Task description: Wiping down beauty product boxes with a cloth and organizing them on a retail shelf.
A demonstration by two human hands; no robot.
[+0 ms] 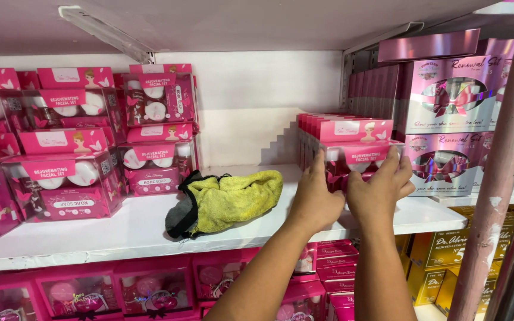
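Both my hands reach up to a white shelf (120,229) and clasp the front box of a row of pink boxed sets (355,142) standing at the shelf's right end. My left hand (316,196) lies flat against the box's left side, fingers pointing up. My right hand (382,184) wraps the box's front and right side, fingers spread over its clear window. Behind this front box several more identical pink boxes stand in a line toward the back wall.
A yellow-green cloth with a dark grey edge (227,202) lies crumpled mid-shelf. Stacked pink boxed sets (78,154) fill the left end. Larger silvery-pink gift boxes with bows (447,119) stand at right. A rusty pink pole (501,172) rises at far right. Lower shelves hold pink and gold boxes.
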